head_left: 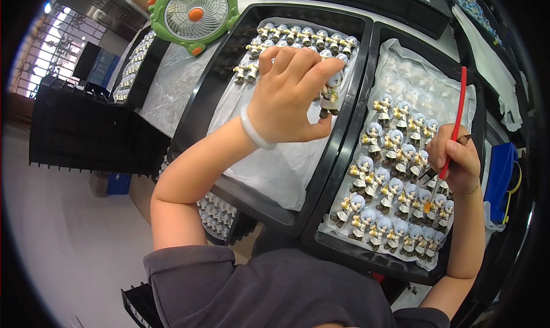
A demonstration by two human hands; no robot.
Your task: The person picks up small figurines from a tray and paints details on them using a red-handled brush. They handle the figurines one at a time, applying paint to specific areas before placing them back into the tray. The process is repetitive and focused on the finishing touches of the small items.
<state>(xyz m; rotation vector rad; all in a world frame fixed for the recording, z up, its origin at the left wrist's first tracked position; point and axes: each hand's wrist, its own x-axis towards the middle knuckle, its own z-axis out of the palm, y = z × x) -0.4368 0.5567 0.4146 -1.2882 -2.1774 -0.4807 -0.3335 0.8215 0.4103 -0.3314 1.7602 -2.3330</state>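
Observation:
My left hand (pixel 292 93) is raised over the left black tray (pixel 197 107), with a small figurine (pixel 330 99) held between thumb and forefinger. The figurine has pale blue-grey hair, light clothes and dark boots, and stands upright in the grip. In my right hand (pixel 458 159), above the right black tray (pixel 327 205), is a thin paintbrush with a red handle (pixel 460 107). Its orange tip (pixel 427 206) points down among the figurines (pixel 392 193) there. A dark pointed end (pixel 467 138) also sticks out beside my right fingers; its kind cannot be made out.
White liner sheets (pixel 269 176) cover both tray bottoms. Rows of similar figurines (pixel 306 36) stand at the left tray's far end. A green fan (pixel 196 16) stands at the back left. At the right is a blue container (pixel 502 170). More figurines (pixel 217 216) lie lower left.

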